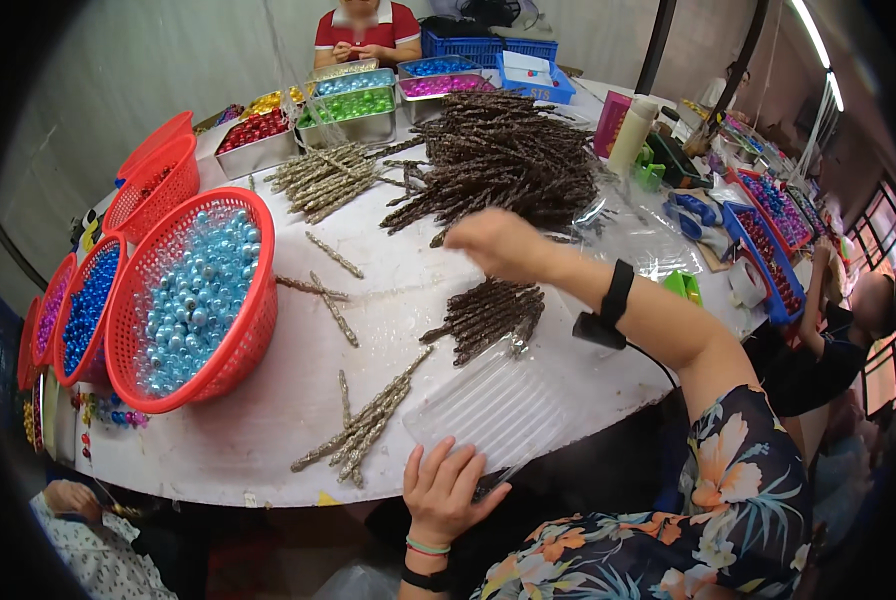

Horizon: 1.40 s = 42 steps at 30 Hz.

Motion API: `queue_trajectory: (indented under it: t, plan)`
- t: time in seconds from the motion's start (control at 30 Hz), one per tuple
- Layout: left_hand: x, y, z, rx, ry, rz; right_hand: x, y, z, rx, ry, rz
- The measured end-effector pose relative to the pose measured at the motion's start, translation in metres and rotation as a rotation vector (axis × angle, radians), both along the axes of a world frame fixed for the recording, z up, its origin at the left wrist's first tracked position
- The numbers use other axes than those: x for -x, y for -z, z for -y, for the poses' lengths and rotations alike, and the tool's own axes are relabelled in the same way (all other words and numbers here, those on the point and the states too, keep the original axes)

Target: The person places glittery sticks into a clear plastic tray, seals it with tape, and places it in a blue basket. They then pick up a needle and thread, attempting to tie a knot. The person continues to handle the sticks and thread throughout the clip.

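Note:
My left hand lies with fingers spread at the near edge of a clear ribbed plastic tray. At the tray's far end is a row of dark brown glittery sticks. My right hand is closed above the table, between that row and a large heap of similar dark sticks. What its fingers hold, if anything, is hidden. Several gold-brown sticks lie crossed left of the tray, and a few loose ones lie farther back. A bundle of paler gold sticks sits beside the heap.
Left stands a red basket of light-blue beads, with more red baskets behind. Metal trays of coloured beads line the back, where a person works. A cream bottle and blue bead trays are on the right.

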<state>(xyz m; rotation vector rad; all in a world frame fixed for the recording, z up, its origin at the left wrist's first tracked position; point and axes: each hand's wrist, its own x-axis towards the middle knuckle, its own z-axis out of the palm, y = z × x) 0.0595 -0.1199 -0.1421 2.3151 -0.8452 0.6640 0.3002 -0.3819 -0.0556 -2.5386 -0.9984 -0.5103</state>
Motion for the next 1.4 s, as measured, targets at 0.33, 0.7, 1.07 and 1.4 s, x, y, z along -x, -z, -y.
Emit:
queue_trajectory:
  t: [0.33,0.7,1.07,1.4]
  plan:
    - [0.000,-0.001,0.001,0.014,0.004,0.011,-0.009,-0.022,0.043,0.426,-0.013,0.369]
    - [0.004,-0.016,0.003,0.035,0.129,-0.133,0.131,-0.035,-0.018,-0.202,-0.098,-0.478]
    - [0.015,-0.021,0.015,0.020,0.212,-0.173,0.168,0.005,0.000,0.062,-0.086,0.007]
    - [0.012,-0.017,0.014,0.030,0.230,-0.165,0.183,0.017,-0.002,0.051,-0.108,0.147]
